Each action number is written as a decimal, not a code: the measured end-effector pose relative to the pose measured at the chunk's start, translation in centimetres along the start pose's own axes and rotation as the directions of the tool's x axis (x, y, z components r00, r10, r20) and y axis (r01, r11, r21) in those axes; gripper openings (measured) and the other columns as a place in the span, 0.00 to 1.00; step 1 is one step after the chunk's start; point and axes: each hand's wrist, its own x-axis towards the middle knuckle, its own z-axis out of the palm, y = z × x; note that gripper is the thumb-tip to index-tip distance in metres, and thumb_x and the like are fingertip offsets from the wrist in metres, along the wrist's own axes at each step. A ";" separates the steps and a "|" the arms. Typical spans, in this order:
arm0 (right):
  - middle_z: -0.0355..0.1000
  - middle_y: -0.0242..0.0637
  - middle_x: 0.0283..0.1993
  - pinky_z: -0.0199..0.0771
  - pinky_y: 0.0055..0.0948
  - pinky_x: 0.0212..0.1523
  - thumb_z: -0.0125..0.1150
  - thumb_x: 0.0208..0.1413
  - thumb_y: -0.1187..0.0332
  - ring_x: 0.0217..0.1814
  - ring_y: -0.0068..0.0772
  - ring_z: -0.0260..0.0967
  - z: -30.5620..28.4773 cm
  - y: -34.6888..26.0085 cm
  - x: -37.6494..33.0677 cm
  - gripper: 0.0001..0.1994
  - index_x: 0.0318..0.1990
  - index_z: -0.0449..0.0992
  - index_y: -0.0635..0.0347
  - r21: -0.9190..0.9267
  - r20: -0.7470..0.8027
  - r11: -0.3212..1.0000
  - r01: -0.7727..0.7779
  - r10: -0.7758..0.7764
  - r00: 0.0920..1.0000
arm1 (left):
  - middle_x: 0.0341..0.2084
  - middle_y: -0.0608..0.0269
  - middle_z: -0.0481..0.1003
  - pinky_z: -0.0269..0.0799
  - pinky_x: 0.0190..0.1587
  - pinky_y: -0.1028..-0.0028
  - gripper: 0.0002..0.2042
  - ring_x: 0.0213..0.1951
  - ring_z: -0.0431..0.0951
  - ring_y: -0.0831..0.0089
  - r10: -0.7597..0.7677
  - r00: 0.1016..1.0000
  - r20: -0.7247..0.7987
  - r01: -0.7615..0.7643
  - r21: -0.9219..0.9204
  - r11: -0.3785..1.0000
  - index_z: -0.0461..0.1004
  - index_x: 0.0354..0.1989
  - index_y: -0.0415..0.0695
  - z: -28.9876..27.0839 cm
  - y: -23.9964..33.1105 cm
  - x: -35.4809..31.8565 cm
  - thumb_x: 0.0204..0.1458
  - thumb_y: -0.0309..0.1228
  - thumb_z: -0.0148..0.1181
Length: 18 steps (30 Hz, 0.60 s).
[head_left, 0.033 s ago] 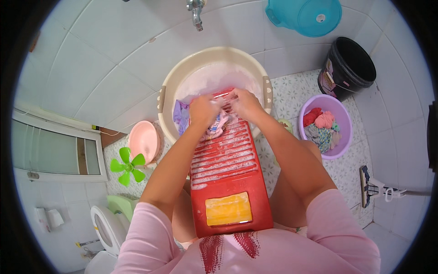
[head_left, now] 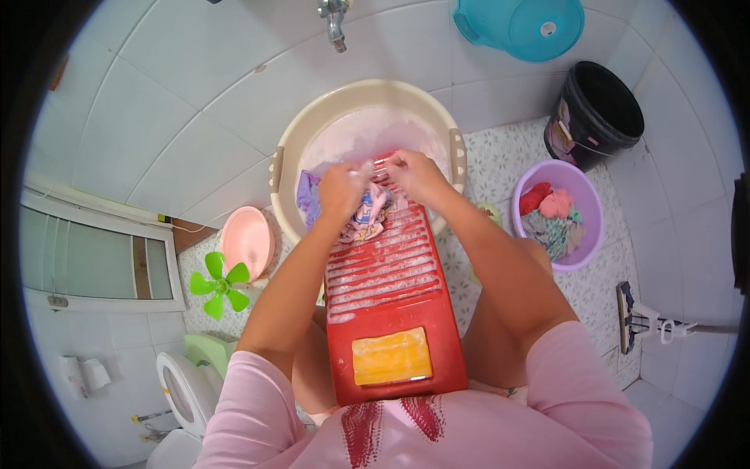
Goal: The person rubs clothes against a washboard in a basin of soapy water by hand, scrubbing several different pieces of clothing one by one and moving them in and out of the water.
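A: Where do the person's hands sit?

B: Both are at the top of the red washboard, which leans from the lap into the cream basin. The left hand is closed, fingers curled down onto the patterned cloth, pressing it against the ridges. The right hand is also clenched, pinching the cloth's upper edge just above the board's top.

A: And the cloth itself?

B: It lies bunched on the upper ribs of the washboard, partly under the left hand, at the basin's near rim. A purple piece hangs beside it into the foamy water.

A: Anything with a label or package?

B: A yellow rectangular soap bar rests in the tray at the board's lower end. The black bucket, upper right, carries a pale rectangular sticker on its side; its print is too small to tell. A white tissue pack sits low on the left wall.

A: What else is around?

B: A purple bowl with red, pink and grey laundry stands right of the basin. A teal tub is above it, a pink bowl and a green fan to the left, and a tap over the basin.
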 end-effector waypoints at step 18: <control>0.75 0.40 0.39 0.79 0.30 0.33 0.59 0.50 0.70 0.34 0.31 0.76 0.9 -3.1 -3.1 0.16 0.47 0.72 0.65 0.929 0.352 0.153 -0.336 -0.092 0.931 | 0.49 0.62 0.71 0.66 0.53 0.74 0.24 0.49 0.71 0.75 0.198 0.830 0.521 0.416 -0.815 0.403 0.63 0.57 0.41 -4.5 -1.1 -7.6 0.51 0.26 0.60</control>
